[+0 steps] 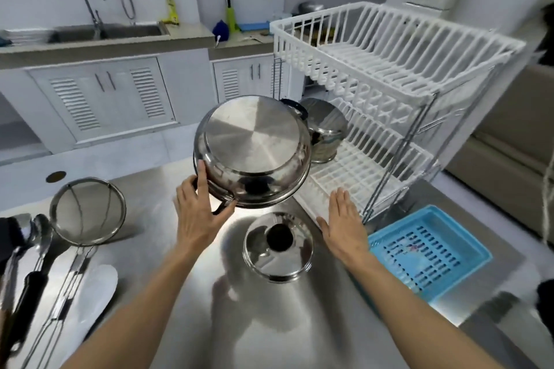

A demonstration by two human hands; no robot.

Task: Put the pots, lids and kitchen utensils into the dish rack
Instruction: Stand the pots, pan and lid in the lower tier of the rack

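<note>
Centre frame: I've got the wide shiny steel pot (251, 151) flipped bottom-up and tilted, held off the steel counter (186, 323). Left hand (199, 216) grips it at the near-left rim/handle, thumb up the wall. Right hand (344, 225) is flat, fingers spread, holding nothing, just right of the pot, near the front edge of the white 2-tier plastic dish rack (398, 75).

Risks, my read:
- One-handed hold on a smooth tilted pot; could swing or slip, drop onto the steel lid w/ black knob (278, 246) right below.
- Lower tier at centre-right already holds a second steel pot (325, 132), inverted. Tight gap; the incoming pot's rim or black handle may knock it.
- Upper tier overhangs; pot may clip it going in.

Lower left, still on counter: round mesh strainer (87, 210), ladles (36, 237), white spatula (93, 296). Blue slotted tray (431, 249) lower right.
</note>
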